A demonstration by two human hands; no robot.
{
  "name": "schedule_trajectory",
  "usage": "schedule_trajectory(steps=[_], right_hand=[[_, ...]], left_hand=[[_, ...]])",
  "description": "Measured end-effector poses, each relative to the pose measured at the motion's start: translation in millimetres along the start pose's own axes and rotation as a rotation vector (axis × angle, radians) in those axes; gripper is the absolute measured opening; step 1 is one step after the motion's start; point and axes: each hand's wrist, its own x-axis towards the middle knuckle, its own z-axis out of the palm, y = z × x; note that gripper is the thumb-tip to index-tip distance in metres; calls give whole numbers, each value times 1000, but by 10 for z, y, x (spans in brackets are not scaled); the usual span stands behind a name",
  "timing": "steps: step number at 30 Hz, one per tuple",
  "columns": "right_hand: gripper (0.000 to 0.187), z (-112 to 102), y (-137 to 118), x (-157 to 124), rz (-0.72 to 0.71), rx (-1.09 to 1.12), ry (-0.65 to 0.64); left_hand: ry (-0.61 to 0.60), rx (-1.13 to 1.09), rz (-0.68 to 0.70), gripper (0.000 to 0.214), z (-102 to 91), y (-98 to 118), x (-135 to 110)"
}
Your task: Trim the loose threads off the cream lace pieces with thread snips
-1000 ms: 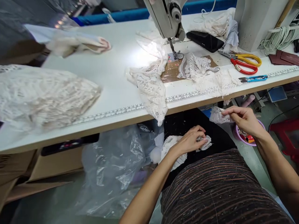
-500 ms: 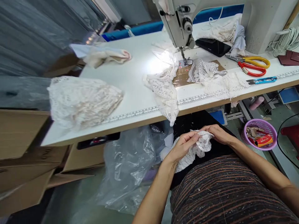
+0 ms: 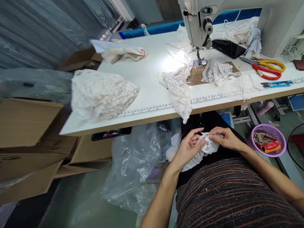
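Note:
A bunched piece of white lace fabric lies over my lap, below the table's front edge. My left hand grips its left side, with thumb and fingers curled around the lace. On the other side, my right hand pinches the upper right part between thumb and forefinger. Folds and fingers hide part of the lace. Above my hands, another lace piece hangs slightly over the table edge. More lace lies beside the presser foot of the sewing machine.
The white table carries a lace pile, red-and-yellow-handled scissors, blue thread snips and a black phone. A purple basket stands low at right. Cardboard boxes and clear plastic occupy the lower left.
My view has shifted, so the table and machine appear farther right. My left fingers have loosened and spread a little, and my right thumb now lies over the lace.

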Motion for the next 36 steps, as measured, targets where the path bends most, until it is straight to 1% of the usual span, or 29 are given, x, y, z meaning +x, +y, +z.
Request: schedule_trajectory(steps=[4,7,10,12,15,17,18,20,22,25,31,33,36], right_hand=[[25,6,-44,-27,-19,-5,-19],[23,25,-95,-41,-26,-11,-26],[23,43,-132,-55,-21,-3,-31],[24,52,-152,-70,1,16,-37],[26,66,-197,-102,46,50,-58],[25,78,-246,-125,61,60,-82],[24,85,-274,-135,65,61,-92],[22,99,-331,-154,81,56,-110],[21,111,-379,-171,105,44,-117],[19,122,-428,-193,122,8,-107],[15,138,-488,-210,86,-67,-87],[15,148,-497,-212,63,-81,-54],[18,168,-498,-220,38,-45,38]], left_hand=[[9,84,-22,36,-34,24,-39],[21,149,-37,32,-47,25,-54],[5,236,-2,32,-48,20,-69],[-7,321,65,31,-48,25,-86],[35,472,271,24,-57,56,-121],[38,515,389,21,-65,83,-139],[14,510,413,19,-68,95,-143],[-54,464,406,18,-67,112,-145],[-71,403,374,16,-55,119,-139],[-19,334,353,14,-24,122,-134],[61,303,340,8,3,123,-158],[96,256,309,9,-6,117,-163],[115,138,242,15,-22,105,-168]])
